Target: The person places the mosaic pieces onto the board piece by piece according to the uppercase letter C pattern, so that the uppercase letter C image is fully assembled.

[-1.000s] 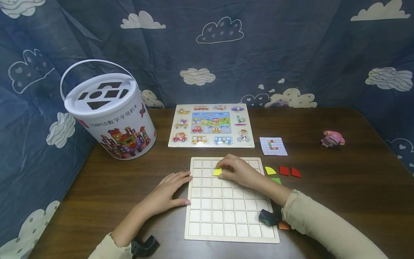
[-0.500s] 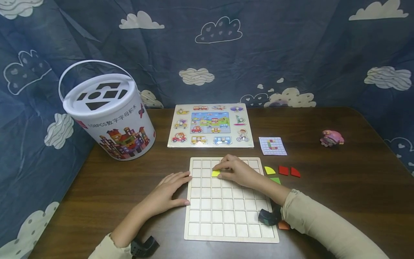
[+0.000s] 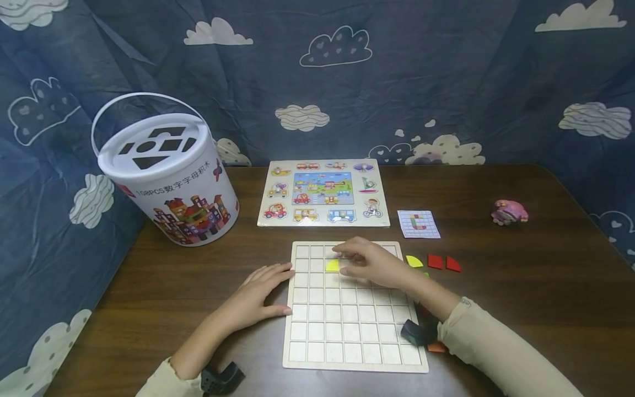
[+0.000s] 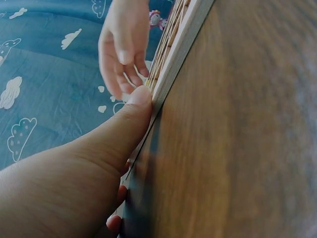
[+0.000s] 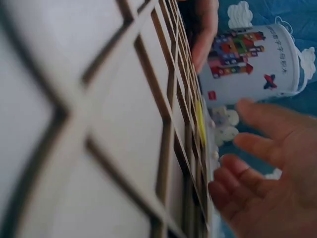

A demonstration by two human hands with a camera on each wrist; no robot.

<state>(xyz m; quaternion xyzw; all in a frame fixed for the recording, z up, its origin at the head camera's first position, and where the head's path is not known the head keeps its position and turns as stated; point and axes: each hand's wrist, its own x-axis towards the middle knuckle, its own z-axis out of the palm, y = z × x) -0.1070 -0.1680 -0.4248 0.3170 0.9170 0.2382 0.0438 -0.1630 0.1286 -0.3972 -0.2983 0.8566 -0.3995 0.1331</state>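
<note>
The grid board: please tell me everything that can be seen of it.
The grid board looks like pale wood, with rounded corners and raised strips forming square cells. It lies flat on the brown table. A yellow piece sits in the second row from the far edge, third cell from the left. The left hand touches the board's left edge; the right hand is over its far part.

1. White bucket [image 3: 173, 187], back left; handle raised, shapes cut in lid, block castle printed on wall.
2. Picture puzzle [image 3: 323, 188], lying flat near back edge; vehicles around a town scene.
3. Pink toy [image 3: 509, 212], far right.
4. Brown wooden surface [image 3: 526, 281].
5. Blue cloth [image 3: 421, 88] behind, white clouds.
</note>
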